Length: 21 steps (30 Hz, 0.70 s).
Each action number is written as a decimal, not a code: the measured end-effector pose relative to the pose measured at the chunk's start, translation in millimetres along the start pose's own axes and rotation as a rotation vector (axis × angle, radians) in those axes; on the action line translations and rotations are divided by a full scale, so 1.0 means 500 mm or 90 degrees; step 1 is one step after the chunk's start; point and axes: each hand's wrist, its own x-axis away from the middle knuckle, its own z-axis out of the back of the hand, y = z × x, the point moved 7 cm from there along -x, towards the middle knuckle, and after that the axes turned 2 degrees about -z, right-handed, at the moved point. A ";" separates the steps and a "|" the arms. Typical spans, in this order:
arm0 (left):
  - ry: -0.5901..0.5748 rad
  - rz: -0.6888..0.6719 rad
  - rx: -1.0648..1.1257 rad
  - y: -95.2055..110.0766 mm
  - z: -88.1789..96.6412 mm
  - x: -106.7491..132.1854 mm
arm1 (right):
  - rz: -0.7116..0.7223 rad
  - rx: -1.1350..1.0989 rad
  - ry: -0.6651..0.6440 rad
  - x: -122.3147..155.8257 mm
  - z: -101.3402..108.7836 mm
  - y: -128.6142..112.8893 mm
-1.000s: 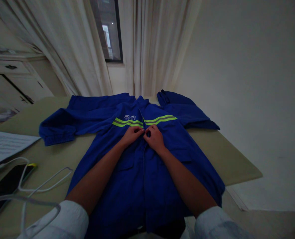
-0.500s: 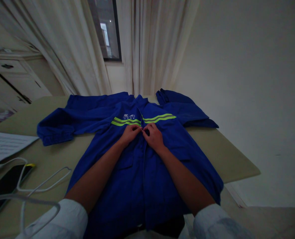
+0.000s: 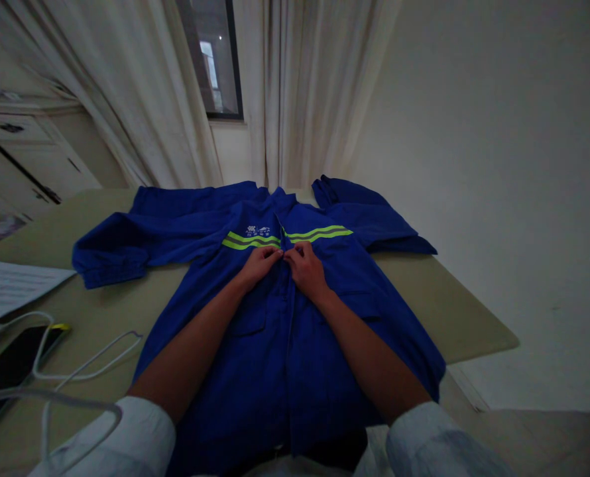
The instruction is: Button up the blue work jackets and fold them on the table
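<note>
A blue work jacket with yellow-green and grey reflective stripes lies front up, its sleeves spread to both sides and its lower hem hanging toward me. My left hand pinches the edge of the front opening just below the chest stripe. Close against it, my right hand is closed on the other side of the same opening, thumb and forefinger together. The fingertips of both hands almost meet. Any button or fastener between them is too small and dark to make out. A white printed logo shows above the left hand.
The jacket rests on a pale green table. At the left are printed paper, a dark phone and a looping white cable. Curtains and a window stand behind, a white cabinet at far left, a wall at right.
Both hands stay at the same spot on the front opening. The right hand's fingers have curled in a little closer. The view has tipped very slightly.
</note>
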 end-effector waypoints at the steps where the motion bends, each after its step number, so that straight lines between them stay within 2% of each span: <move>1: -0.014 0.000 -0.001 0.004 -0.001 0.002 | -0.002 -0.006 0.001 0.001 0.001 0.000; 6: -0.014 0.025 0.020 0.011 0.003 0.008 | -0.004 -0.042 0.024 0.001 0.013 -0.010; 14: 0.022 0.072 0.085 -0.006 -0.003 0.005 | 0.041 0.042 -0.008 -0.004 0.002 -0.024; 18: 0.027 0.095 0.078 -0.016 -0.006 0.004 | -0.006 -0.016 -0.018 -0.003 0.000 -0.015; 21: 0.012 0.082 0.040 -0.012 -0.008 0.005 | -0.082 -0.116 0.008 -0.001 0.000 0.005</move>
